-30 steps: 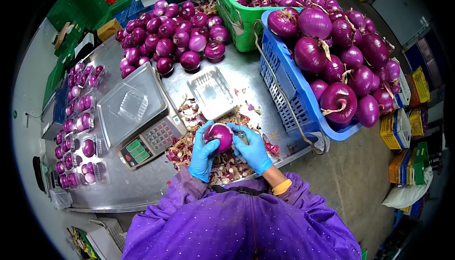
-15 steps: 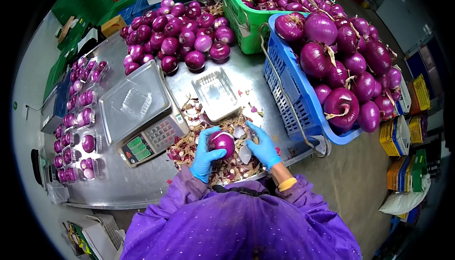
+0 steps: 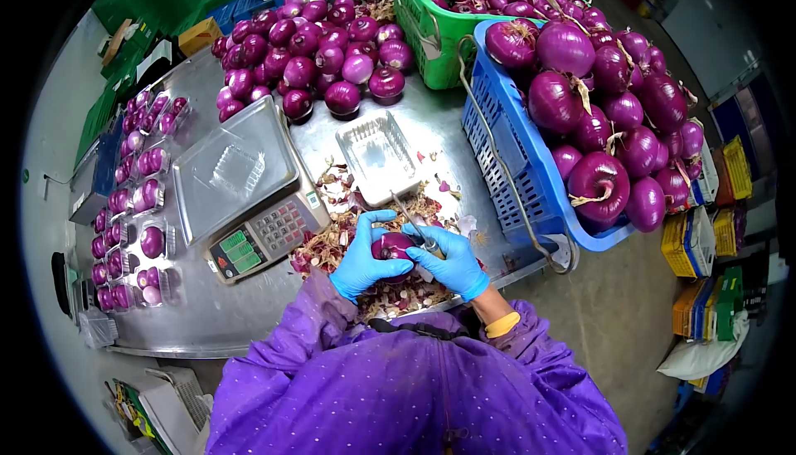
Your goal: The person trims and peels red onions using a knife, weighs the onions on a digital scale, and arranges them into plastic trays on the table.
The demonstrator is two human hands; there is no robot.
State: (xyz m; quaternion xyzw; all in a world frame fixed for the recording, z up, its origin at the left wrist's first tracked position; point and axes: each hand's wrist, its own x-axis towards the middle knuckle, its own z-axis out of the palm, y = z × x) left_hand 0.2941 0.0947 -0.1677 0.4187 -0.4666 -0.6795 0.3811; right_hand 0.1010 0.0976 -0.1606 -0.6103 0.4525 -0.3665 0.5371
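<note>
In the head view my left hand [image 3: 370,257], in a blue glove, is wrapped round a red onion [image 3: 393,247] near the table's front edge. My gloved right hand [image 3: 450,264] grips a small knife [image 3: 430,244] by its handle, its thin blade pointing away and to the left. The right thumb touches the onion's side. Beneath both hands lies a heap of dry skins and trimmings [image 3: 348,235]. Just beyond them sits a clear plastic tray [image 3: 377,159].
A scale [image 3: 274,223] with a metal pan stands left of my hands, and packed onion trays [image 3: 152,242] line the far left. Piled onions [image 3: 319,53] lie at the back. To the right are a blue crate [image 3: 506,152] and a green crate [image 3: 439,61], both full of onions.
My right hand has moved left against the onion, and the knife blade now shows. The onion has turned in my left hand. A pale peel piece between the hands has dropped from view.
</note>
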